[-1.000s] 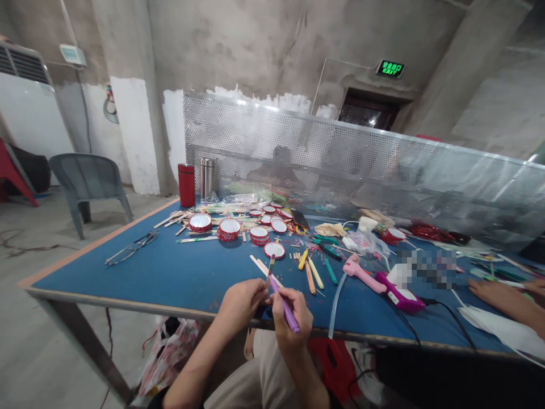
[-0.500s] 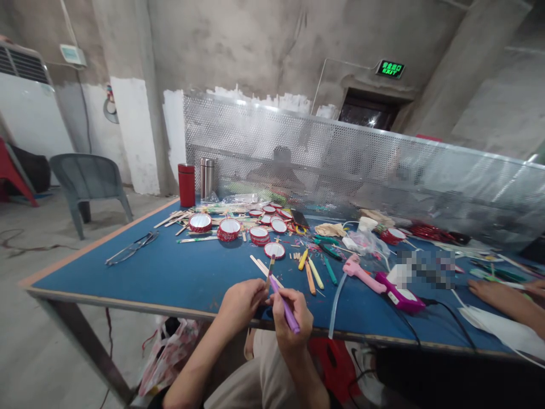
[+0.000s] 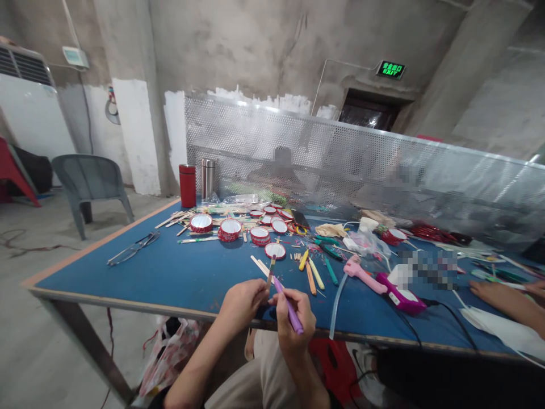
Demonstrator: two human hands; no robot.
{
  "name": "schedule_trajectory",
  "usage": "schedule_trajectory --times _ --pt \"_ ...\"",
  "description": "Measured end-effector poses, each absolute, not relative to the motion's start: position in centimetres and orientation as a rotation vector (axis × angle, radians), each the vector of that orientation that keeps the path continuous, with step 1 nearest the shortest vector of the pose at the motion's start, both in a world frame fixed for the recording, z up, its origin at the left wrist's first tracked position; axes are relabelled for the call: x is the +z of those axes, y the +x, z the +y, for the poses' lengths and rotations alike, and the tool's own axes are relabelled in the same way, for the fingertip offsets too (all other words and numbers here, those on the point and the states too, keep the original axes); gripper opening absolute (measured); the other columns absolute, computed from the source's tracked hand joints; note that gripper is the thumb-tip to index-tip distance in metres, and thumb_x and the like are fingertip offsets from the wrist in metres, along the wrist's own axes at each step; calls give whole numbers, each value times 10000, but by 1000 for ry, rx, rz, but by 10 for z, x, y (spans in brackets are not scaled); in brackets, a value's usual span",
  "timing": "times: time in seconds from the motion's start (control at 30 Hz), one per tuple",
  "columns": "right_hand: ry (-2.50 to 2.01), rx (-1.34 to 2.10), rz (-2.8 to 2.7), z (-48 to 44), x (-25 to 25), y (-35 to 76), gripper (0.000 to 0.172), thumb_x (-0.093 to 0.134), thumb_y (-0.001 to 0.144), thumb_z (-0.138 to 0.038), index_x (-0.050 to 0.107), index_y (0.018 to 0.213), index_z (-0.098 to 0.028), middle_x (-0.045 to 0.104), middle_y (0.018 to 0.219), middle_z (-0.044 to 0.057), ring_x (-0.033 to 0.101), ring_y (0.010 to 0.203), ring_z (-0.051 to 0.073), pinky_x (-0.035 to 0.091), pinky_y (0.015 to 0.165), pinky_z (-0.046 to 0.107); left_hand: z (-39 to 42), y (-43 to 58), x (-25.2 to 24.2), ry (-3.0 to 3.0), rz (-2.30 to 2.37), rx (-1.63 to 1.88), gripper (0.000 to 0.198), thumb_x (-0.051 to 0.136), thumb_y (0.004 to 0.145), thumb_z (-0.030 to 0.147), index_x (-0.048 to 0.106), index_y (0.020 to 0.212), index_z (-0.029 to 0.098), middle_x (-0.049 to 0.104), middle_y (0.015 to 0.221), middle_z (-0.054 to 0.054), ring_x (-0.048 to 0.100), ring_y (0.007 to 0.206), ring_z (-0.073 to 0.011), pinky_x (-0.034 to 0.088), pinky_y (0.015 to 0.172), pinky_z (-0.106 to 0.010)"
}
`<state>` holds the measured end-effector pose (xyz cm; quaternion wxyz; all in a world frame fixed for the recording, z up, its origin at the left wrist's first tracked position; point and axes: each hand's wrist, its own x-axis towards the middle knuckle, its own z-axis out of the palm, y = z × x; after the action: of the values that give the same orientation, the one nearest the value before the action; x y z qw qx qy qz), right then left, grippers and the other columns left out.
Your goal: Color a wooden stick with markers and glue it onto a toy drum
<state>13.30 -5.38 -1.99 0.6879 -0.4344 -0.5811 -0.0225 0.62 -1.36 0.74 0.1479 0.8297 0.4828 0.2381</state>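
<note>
One head-worn camera looks forward and down from just behind the hands (image 3: pixel 242 301) across the table (image 3: pixel 187 272)

Left hand (image 3: pixel 246 299) and right hand (image 3: pixel 303 315) sit close together, both curled.

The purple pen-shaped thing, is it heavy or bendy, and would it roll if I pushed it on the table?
The purple pen-shaped thing is probably light, since it looks slim. It's likely stiff, as its visible part is straight. Laid on the blue table, it might roll, because its body looks rounded.
</note>
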Motion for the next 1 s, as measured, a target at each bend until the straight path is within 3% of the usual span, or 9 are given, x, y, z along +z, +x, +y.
schedule_trajectory --times 0.2,1.0 --pt "-968 -42 -1356 -53 -22 135 61 550 837 -182 588 884 -176 660 731 31 670 635 152 537 588 248 -13 5 5 2370 1359 680 242 399 915 276 553 744 203 656 751 -1 576 690 -134 308 586 -216" --pt "-998 -88 -1372 -53 -21 135 60 543 837 -202 592 862 -176 663 712 27 664 605 145 533 588 241 -11 5 4 2376 1383 671 239 399 909 275 555 743 204 657 760 -9 582 704 -143 320 594 -219"
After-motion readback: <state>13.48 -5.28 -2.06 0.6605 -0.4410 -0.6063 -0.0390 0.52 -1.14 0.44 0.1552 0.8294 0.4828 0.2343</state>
